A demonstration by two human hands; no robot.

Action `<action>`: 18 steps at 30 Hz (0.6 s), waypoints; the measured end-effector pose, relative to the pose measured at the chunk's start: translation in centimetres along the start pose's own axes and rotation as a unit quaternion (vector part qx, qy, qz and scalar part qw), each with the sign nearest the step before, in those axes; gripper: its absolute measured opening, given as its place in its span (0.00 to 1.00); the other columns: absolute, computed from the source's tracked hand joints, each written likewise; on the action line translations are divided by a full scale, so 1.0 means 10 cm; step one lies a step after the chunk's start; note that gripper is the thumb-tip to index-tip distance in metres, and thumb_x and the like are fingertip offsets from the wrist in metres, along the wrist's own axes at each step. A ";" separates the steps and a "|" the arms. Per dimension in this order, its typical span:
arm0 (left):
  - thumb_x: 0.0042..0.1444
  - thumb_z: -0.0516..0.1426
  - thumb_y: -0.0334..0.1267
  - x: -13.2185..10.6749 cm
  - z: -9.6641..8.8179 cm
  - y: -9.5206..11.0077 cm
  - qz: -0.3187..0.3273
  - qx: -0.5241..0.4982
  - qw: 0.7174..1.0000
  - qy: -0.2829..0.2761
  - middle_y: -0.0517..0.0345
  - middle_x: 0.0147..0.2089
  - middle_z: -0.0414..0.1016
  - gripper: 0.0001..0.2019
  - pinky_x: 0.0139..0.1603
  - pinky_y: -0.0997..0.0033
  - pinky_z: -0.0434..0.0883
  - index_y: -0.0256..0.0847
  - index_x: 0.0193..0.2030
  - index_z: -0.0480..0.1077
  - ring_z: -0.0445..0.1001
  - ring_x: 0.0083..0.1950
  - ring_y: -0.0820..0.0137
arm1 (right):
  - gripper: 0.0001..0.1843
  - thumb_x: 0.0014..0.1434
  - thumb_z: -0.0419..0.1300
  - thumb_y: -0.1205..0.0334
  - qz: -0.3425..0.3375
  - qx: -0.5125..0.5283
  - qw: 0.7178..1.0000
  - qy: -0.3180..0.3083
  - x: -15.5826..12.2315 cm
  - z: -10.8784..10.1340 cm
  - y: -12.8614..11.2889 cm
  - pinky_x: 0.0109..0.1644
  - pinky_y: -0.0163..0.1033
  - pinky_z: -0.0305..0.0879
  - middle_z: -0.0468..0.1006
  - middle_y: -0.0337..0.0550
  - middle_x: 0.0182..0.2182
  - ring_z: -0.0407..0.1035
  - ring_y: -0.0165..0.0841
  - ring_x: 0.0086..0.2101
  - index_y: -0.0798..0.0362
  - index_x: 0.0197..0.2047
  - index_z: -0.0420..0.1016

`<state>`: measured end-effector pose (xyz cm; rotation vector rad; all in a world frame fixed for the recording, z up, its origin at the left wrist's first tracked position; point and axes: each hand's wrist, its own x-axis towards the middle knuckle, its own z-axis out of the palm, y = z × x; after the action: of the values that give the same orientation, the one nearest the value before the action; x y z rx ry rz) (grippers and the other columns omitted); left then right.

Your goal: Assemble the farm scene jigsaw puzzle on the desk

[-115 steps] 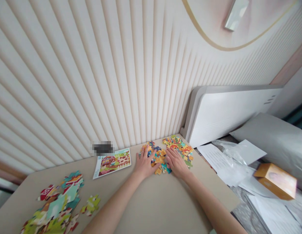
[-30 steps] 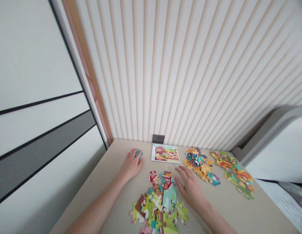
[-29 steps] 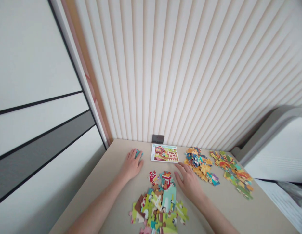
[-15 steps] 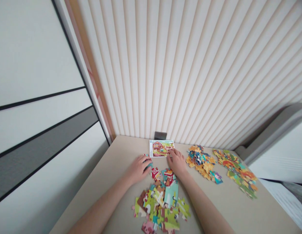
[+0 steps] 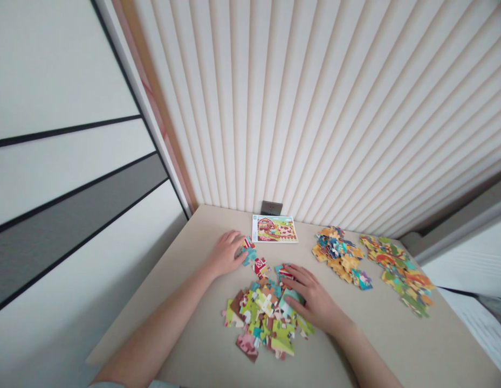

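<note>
My left hand (image 5: pixel 226 253) rests on the table with relaxed, slightly curled fingers, beside a pair of red and teal puzzle pieces (image 5: pixel 249 252). Stretched over the right side of a jigsaw pile, my right hand (image 5: pixel 315 297) has its fingers apart. Its fingertips lie on red and blue puzzle pieces (image 5: pixel 283 271), partly covering them, and its thumb is over a light teal piece (image 5: pixel 289 302). Between the hands lies a red barn piece (image 5: pixel 259 266) with a white cross. Below it spreads the mixed pile (image 5: pixel 258 318) of green, brown and pink pieces.
A farm picture card (image 5: pixel 275 229) lies at the table's back edge, in front of a dark wall socket (image 5: pixel 272 208). To the right are an orange and blue puzzle pile (image 5: pixel 341 256) and a green and orange one (image 5: pixel 399 272). A ribbed wall (image 5: pixel 299 108) stands behind.
My right hand has moved from the picture card back toward me, onto the pieces at the pile's upper right. My left hand stays by the red and teal pieces. The view has shifted slightly.
</note>
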<state>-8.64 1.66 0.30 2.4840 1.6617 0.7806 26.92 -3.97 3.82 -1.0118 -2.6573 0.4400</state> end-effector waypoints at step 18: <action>0.67 0.54 0.38 -0.04 -0.13 0.07 0.053 -0.006 0.997 -0.052 0.48 0.65 0.69 0.19 0.71 0.49 0.63 0.46 0.64 0.70 0.66 0.68 0.57 | 0.39 0.70 0.57 0.43 -0.121 0.004 0.989 -0.086 0.13 0.07 -0.49 0.75 0.63 0.45 0.51 0.47 0.76 0.44 0.49 0.74 0.40 0.78 0.49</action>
<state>-8.74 0.66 1.53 2.5747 1.4997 0.6555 22.80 -6.71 5.20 -0.6631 -2.8810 0.5042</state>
